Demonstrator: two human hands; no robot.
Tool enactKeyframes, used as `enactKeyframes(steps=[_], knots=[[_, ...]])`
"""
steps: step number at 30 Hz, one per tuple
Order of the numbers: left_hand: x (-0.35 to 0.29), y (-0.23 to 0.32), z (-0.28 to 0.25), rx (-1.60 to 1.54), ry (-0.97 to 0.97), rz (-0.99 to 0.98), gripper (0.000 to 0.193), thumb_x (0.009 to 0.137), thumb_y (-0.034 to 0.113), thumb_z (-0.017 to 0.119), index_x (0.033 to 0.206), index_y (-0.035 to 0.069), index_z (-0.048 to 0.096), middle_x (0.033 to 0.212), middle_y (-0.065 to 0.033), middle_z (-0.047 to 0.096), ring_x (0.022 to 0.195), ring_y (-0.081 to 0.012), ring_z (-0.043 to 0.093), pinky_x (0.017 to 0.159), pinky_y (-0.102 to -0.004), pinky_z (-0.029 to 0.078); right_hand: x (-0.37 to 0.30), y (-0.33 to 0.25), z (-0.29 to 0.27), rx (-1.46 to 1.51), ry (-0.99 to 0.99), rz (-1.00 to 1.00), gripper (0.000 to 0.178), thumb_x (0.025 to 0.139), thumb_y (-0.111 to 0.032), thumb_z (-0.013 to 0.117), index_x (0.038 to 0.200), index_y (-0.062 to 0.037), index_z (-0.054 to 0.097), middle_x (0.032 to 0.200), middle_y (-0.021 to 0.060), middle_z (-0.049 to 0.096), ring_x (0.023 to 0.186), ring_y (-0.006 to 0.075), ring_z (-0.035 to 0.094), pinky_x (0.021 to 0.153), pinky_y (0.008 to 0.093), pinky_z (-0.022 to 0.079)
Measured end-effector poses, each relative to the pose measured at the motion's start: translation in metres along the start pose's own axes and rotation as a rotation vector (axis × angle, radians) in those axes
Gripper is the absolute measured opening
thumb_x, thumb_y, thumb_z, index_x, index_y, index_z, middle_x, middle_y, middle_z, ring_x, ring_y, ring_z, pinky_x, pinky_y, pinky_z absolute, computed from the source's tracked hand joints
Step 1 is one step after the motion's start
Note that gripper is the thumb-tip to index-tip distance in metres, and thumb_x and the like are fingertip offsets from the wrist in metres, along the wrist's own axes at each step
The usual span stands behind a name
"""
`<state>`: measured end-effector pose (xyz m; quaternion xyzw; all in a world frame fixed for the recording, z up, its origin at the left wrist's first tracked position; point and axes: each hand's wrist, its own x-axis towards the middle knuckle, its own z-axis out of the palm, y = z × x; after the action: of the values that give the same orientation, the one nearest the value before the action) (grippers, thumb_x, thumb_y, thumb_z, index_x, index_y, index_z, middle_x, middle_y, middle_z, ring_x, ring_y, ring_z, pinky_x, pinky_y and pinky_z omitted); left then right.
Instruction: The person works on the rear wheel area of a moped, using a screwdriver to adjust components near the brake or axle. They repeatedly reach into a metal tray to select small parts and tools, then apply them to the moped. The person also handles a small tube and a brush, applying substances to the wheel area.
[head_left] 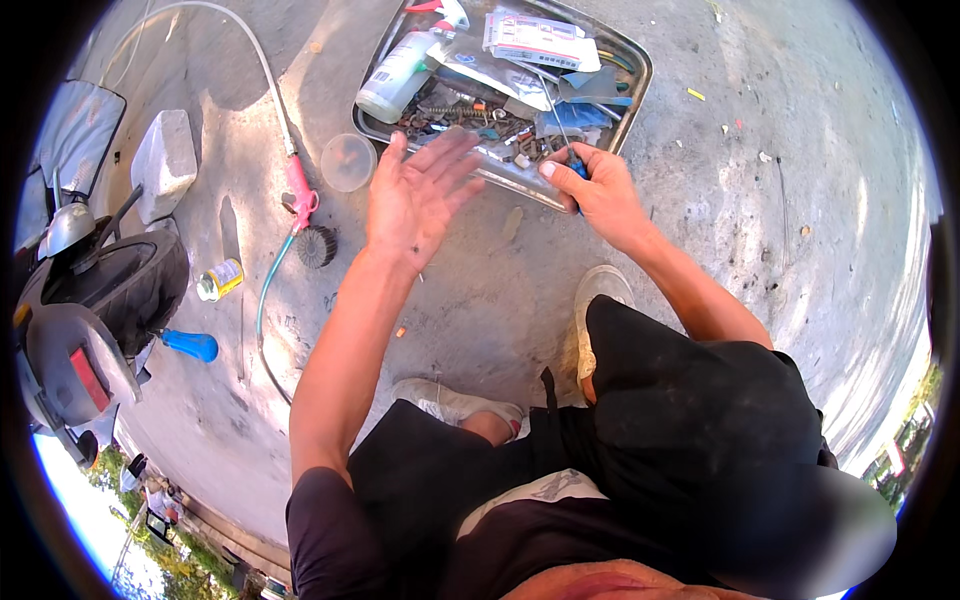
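My right hand is closed around the blue handle of a screwdriver at the near right corner of a metal tray. Its thin shaft points up and away over the tray. Close to the tray's near left edge, my left hand is spread with the palm turned up, holding nothing. Inside the tray lie small metal parts, with a spring among them. A spray bottle with a red and white trigger leans at its left, and a white printed box rests at the far side.
Left of my hands are a clear round plastic dish, a pink air blow gun on a hose, and a black ridged round part. Farther left lie a yellow can, a blue-handled tool, a pale block and a motor scooter.
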<state>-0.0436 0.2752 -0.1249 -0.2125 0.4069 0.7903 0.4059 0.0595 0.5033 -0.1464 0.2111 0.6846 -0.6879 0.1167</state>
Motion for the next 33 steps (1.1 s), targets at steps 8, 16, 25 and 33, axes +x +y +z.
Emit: enactKeyframes(steps=[8, 16, 25, 33], knots=[[0.005, -0.001, -0.016, 0.162, 0.078, 0.097, 0.034, 0.105, 0.030, 0.060, 0.123, 0.001, 0.061, 0.123, -0.0144, 0.069, 0.111, -0.0243, 0.066, 0.094, -0.0408, 0.055, 0.038, -0.004, -0.045, -0.632, 0.407, -0.418, 0.024, 0.091, -0.026, 0.077, 0.103, -0.0042, 0.075, 0.084, 0.0077, 0.067, 0.069, 0.0203, 0.064, 0.063, 0.0355, 0.049], [0.009, 0.007, -0.009, 0.244, 0.111, 0.140, 0.033, 0.105, 0.029, 0.062, 0.122, 0.000, 0.061, 0.118, -0.0138, 0.069, 0.106, -0.0234, 0.067, 0.089, -0.0394, 0.055, 0.052, 0.007, -0.036, -1.147, 0.211, -0.446, 0.034, 0.086, -0.020, 0.079, 0.118, -0.0127, 0.072, 0.111, 0.0024, 0.063, 0.100, 0.0257, 0.069, 0.079, 0.0406, 0.058], [0.016, 0.000, 0.000, 0.307, 0.099, 0.173, 0.026, 0.104, 0.024, 0.065, 0.117, 0.002, 0.064, 0.112, -0.0117, 0.072, 0.103, -0.0222, 0.068, 0.089, -0.0385, 0.056, 0.054, 0.014, -0.050, -1.090, 0.299, -0.638, 0.032, 0.086, -0.014, 0.076, 0.117, -0.0125, 0.072, 0.110, 0.0021, 0.065, 0.100, 0.0254, 0.068, 0.077, 0.0376, 0.057], [0.014, -0.014, 0.009, 0.787, 0.029, 0.490, 0.026, 0.097, 0.010, 0.072, 0.120, 0.000, 0.066, 0.112, -0.0084, 0.070, 0.100, -0.0157, 0.066, 0.088, -0.0320, 0.055, 0.014, -0.015, -0.038, -0.131, 0.023, -0.150, 0.021, 0.095, -0.016, 0.077, 0.109, -0.0009, 0.072, 0.099, -0.0013, 0.066, 0.089, 0.0082, 0.057, 0.080, 0.0254, 0.048]])
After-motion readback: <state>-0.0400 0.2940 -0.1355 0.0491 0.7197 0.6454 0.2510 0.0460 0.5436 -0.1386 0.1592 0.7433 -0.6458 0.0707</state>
